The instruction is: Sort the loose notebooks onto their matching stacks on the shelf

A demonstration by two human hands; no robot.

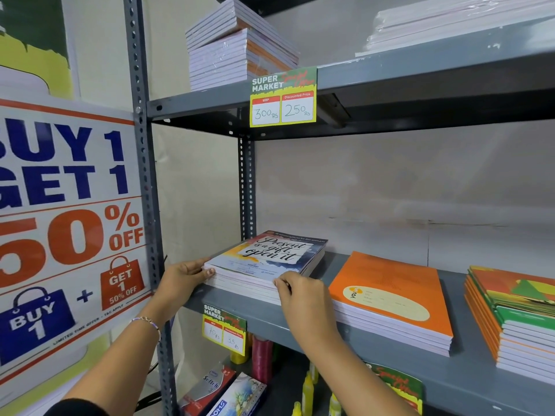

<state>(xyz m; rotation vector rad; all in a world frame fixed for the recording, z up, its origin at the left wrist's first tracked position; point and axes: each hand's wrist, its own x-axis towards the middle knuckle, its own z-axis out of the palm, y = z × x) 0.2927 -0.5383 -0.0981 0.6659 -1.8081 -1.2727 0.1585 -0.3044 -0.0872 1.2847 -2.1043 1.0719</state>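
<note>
Fingers (210, 271) of the left hand (183, 277) are pressed to the left corner of the notebook stack (264, 265); right hand (300, 298) fingers are curled on its front edge. Top cover: lettered "Present is a gift, open it", blue-orange wash. Stack is seated at the shelf (390, 373) left end, beside the orange stack (390, 295).

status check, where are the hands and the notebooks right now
Left hand and right hand both on front edge of "Present is a gift" stack, squaring it. Orange stack beside, apart. Nothing in the way.
</note>
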